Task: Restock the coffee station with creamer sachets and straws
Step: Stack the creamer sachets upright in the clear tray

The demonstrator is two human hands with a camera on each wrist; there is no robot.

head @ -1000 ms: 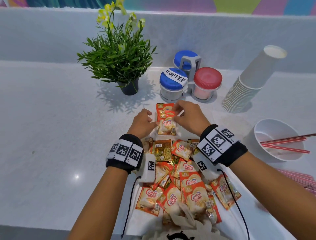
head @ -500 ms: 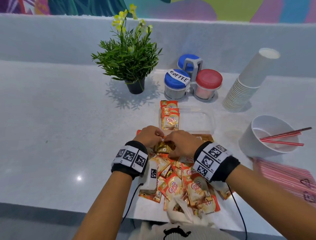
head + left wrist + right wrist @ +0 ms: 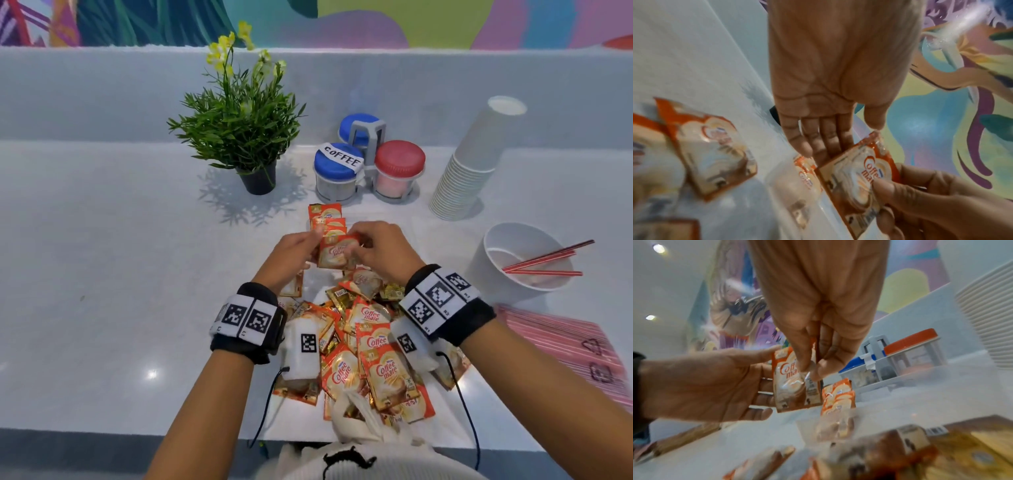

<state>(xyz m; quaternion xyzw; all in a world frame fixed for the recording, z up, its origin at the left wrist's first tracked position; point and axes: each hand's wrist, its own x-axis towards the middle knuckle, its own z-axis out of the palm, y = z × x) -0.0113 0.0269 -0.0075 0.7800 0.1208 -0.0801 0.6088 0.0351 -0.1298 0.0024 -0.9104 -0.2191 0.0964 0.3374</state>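
An orange Coffee-mate creamer sachet [image 3: 337, 255] is held upright between both hands, just in front of a clear plastic tray [image 3: 383, 215]. My right hand [image 3: 356, 251] pinches it between thumb and fingers [image 3: 803, 360]. My left hand [image 3: 313, 240] lies with straight fingers [image 3: 818, 142] behind the sachet [image 3: 859, 175], thumb tip at its top corner. A few sachets [image 3: 325, 219] stand stacked at the tray's left end [image 3: 838, 394]. A loose pile of sachets [image 3: 373, 346] covers the counter under my wrists. Red straws [image 3: 548, 263] lean in a white bowl [image 3: 496, 246].
A pack of red-striped straws [image 3: 565, 339] lies at the right. A leaning stack of paper cups [image 3: 469, 164], a jar rack with blue [image 3: 339, 164] and red [image 3: 399, 164] lids and a potted plant [image 3: 239, 130] stand behind the tray. A white bag [image 3: 359, 421] sits at the counter's near edge.
Both hands rose from the pile, where they were picking at sachets, and moved forward toward the tray with one sachet held between them.
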